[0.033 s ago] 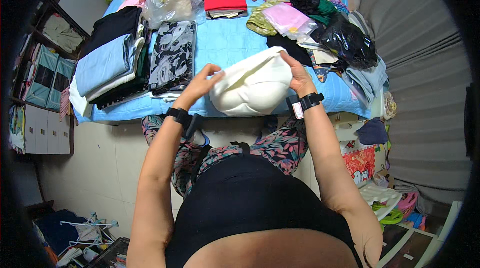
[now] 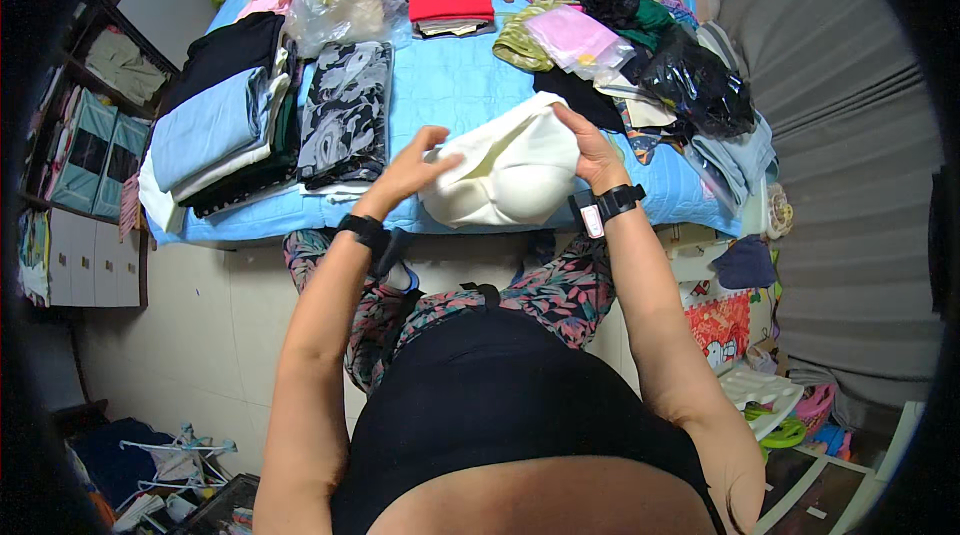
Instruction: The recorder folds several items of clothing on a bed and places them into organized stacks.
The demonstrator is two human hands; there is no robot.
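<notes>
The right hand (image 2: 600, 157) is gripping the bra (image 2: 505, 183) at its right end, over the bed (image 2: 450, 80); the left hand (image 2: 410, 173) is holding thumb and fingers apart at the other end.

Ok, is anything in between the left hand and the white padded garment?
Nothing visible. The left hand is open at the white padded garment, overlapping its left side in view, though contact can't be confirmed. The right hand grips the opposite side. The folded patterned cloth lies beyond the left hand, not between.
</notes>
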